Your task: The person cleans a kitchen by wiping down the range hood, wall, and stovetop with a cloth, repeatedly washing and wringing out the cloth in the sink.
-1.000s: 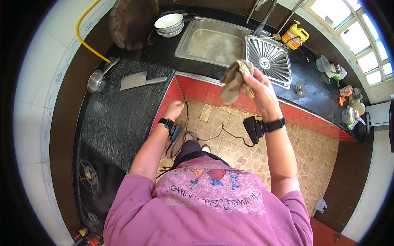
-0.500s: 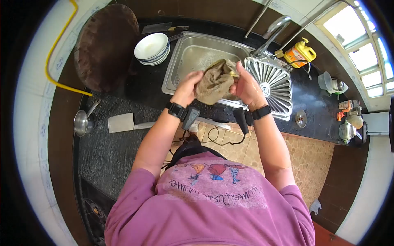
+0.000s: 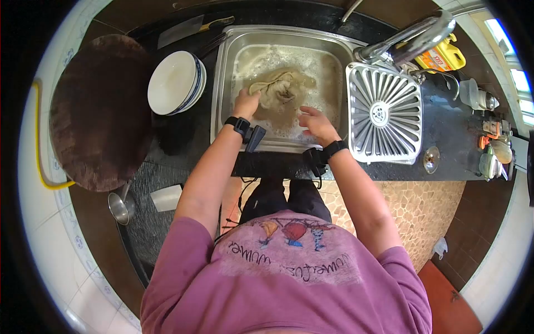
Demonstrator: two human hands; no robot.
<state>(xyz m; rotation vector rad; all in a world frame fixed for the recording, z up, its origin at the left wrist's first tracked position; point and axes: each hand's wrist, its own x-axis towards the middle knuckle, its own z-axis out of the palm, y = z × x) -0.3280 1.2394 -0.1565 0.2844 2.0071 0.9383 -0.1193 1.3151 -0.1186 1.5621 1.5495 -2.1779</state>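
Note:
A wet beige cloth [image 3: 278,89] lies bunched in the soapy water of the steel sink [image 3: 219,114]. My left hand [image 3: 246,104] is at the cloth's left edge, its fingers closed on the fabric and partly hidden. To the right, my right hand [image 3: 320,125] hovers over the water near the sink's front right, fingers apart and holding nothing. Foam and bubbles surround the cloth.
Left of the sink stand stacked bowls [image 3: 174,83] and a large dark round board [image 3: 103,114]. Behind lies a cleaver [image 3: 181,32]. A slotted drain tray [image 3: 384,111], the faucet [image 3: 414,36] and a yellow bottle [image 3: 442,55] are right. A second blade [image 3: 167,198] lies front left.
The cloth has gone from between both raised hands down into the sink water. My right hand has let go of it. The view has tilted and shifted closer to the sink.

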